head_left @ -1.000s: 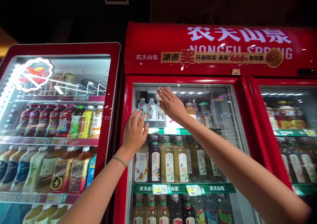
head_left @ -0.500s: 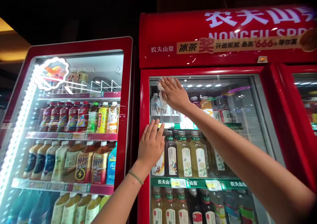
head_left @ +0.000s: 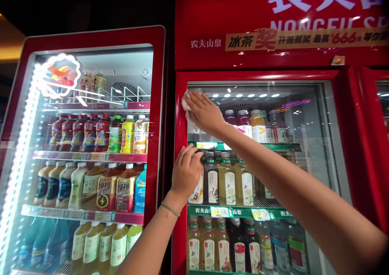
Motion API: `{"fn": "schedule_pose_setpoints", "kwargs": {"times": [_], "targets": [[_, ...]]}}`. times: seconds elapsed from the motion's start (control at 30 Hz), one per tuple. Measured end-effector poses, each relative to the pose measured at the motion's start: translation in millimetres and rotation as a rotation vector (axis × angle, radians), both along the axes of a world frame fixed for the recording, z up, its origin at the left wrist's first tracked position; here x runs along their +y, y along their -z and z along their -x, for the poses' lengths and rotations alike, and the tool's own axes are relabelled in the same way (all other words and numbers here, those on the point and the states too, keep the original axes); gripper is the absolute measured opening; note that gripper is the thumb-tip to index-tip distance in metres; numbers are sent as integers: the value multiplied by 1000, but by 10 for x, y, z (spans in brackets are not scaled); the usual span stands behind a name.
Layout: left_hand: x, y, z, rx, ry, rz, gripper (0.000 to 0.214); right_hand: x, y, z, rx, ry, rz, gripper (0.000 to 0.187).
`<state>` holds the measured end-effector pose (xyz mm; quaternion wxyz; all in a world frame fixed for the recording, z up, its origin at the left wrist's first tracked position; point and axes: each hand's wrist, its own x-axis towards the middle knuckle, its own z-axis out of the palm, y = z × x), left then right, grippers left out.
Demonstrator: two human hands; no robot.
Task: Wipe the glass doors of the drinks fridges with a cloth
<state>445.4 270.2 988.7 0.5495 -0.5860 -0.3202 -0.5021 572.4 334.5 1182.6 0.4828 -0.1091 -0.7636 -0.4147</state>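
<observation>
My right hand (head_left: 205, 112) presses a crumpled white tissue (head_left: 186, 101) against the upper left corner of the glass door (head_left: 306, 125), at the red frame's edge. Its fingers lie over the tissue, covering most of it. Lower down, my left hand (head_left: 186, 171), with a thin green band (head_left: 170, 209) on its wrist, rests on the left side of the red door frame (head_left: 181, 117). Its fingers are slightly bent and a little apart, holding nothing. Behind the glass, bottles (head_left: 230, 182) stand in rows on shelves with green edges.
To the left stands another lit red drinks fridge (head_left: 159, 105) with shelves of bottles and a glowing round sign (head_left: 59, 75). A dark gap separates the two fridges. Another red-framed door (head_left: 372, 137) lies at the far right. A red header (head_left: 243, 24) with white lettering runs above.
My right hand has moved left with the tissue, from the glass to the frame's edge. My left hand's fingers have bent more. The camera view has shifted slightly.
</observation>
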Motion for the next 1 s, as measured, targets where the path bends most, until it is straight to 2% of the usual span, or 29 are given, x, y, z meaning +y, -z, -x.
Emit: {"fn": "schedule_pose_setpoints", "kwargs": {"times": [0.1, 0.2, 0.27, 0.43, 0.6, 0.73, 0.8, 0.9, 0.93, 1.0], "targets": [[-1, 39, -9, -13, -3, 8, 31, 2, 116, -96, -125, 12, 1, 57], [-7, 64, -5, -13, -6, 16, 34, 21, 158, -165, 41, 3, 62, 58], [-15, 77, 17, -4, 38, 18, 35, 16, 190, -159, 84, -14, 74, 58], [-39, 108, 84, 32, 201, -17, 38, 17, 248, -260, -189, -34, 60, 57], [-50, 105, 85, 60, 201, -30, 32, -1, 306, -274, 66, -10, 94, 57], [-55, 90, 82, 48, 192, -26, 30, -37, 451, -263, -156, -7, 42, 56], [-58, 88, 84, 50, 195, -30, 30, -35, 469, -293, -111, -4, 41, 56], [-64, 91, 88, 53, 200, -20, 30, -50, 504, -264, 130, -19, 82, 59], [-65, 93, 91, 51, 196, -12, 30, -63, 535, -242, 140, -26, 88, 61], [-68, 96, 96, 46, 191, 1, 31, -84, 604, -231, 12, -31, 77, 60]]}}
